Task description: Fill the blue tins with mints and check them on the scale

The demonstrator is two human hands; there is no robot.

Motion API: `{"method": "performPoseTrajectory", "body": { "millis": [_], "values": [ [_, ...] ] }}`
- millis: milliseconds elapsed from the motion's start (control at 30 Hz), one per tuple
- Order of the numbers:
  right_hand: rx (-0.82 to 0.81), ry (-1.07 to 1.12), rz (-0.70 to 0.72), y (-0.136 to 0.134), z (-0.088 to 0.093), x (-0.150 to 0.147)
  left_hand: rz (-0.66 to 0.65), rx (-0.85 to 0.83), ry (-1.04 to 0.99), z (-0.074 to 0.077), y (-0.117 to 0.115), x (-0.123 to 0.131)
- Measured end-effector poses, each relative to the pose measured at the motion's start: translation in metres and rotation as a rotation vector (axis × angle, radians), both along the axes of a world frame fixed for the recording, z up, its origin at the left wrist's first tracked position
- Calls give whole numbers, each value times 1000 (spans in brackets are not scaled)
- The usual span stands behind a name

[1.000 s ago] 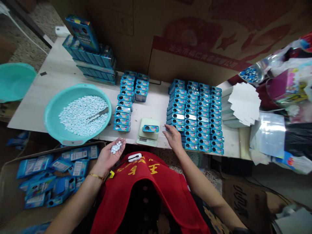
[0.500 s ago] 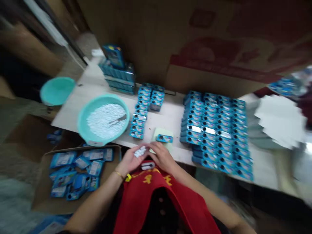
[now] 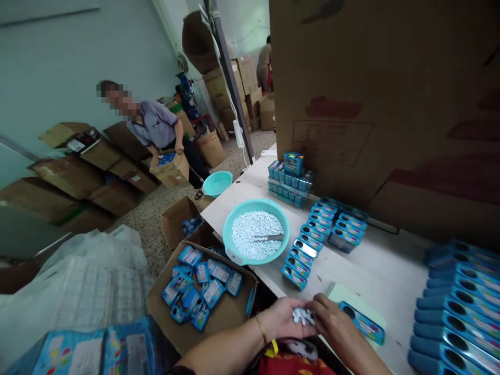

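Cupped palm up, my left hand [image 3: 287,317] holds a small heap of white pieces [image 3: 302,316] at the table's front edge. The fingers of my right hand [image 3: 330,317] are bent together over the heap's right side; what they pinch, if anything, is hidden. Just right of my right hand, a blue box [image 3: 363,323] with a black round spot lies on a pale green pad [image 3: 353,297]. Beyond my left hand stands a turquoise basin [image 3: 228,245] of white pieces, with a metal tool [image 3: 269,237] resting in it.
Rows of blue boxes [image 3: 300,255] stand on the white table [image 3: 250,185], with more stacked at right [image 3: 461,312]. An open carton [image 3: 230,323] of blue boxes sits at lower left. A person [image 3: 158,125] holds a carton [image 3: 172,169] beyond, near a second basin [image 3: 217,183].
The view has swung left and up, bringing a person, a wall and stacked cartons into sight. My hands stay together around the white pieces, now lower right in view.
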State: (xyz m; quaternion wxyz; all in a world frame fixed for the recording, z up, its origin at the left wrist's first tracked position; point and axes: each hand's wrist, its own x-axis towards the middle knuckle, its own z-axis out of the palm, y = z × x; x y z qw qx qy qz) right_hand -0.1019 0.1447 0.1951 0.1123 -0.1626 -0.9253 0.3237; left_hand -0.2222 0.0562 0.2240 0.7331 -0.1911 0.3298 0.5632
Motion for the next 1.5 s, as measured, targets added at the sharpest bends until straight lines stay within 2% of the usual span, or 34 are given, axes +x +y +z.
{"method": "performPoseTrajectory", "body": {
  "millis": [167, 333, 433, 500, 567, 633, 867, 967, 1067, 1267, 1400, 1500],
  "values": [
    [-16, 5, -33, -5, -2, 7, -43, -81, 18, -12, 6, 3],
    [-104, 105, -153, -15, 10, 24, -49, -113, 49, -21, 9, 11],
    [-165, 198, -352, -4, 9, 40, -99, -103, -5, -27, 13, 9],
    [-183, 216, -496, 8, 6, 54, -118, -132, 50, -29, 16, 5],
    [-191, 197, -577, 19, 4, 65, -118, -163, 87, -28, 17, 0],
    [-176, 170, -581, 27, 1, 68, -105, -176, 103, -26, 16, -4],
    [-61, 36, -459, 32, -7, 51, -66, -170, 98, -25, 12, -10],
    [-99, 111, -517, 33, -3, 61, -48, -184, 95, -23, 9, -14],
    [-157, 204, -634, 33, 1, 78, -4, -202, 115, -23, 4, -21],
    [-220, 242, -849, 36, -2, 103, 35, -210, 166, -32, -5, -34],
    [-183, 252, -888, 34, -3, 113, 44, -205, 176, -36, -8, -36],
    [-141, 247, -867, 31, -3, 115, 48, -209, 168, -36, -11, -36]
  ]
}}
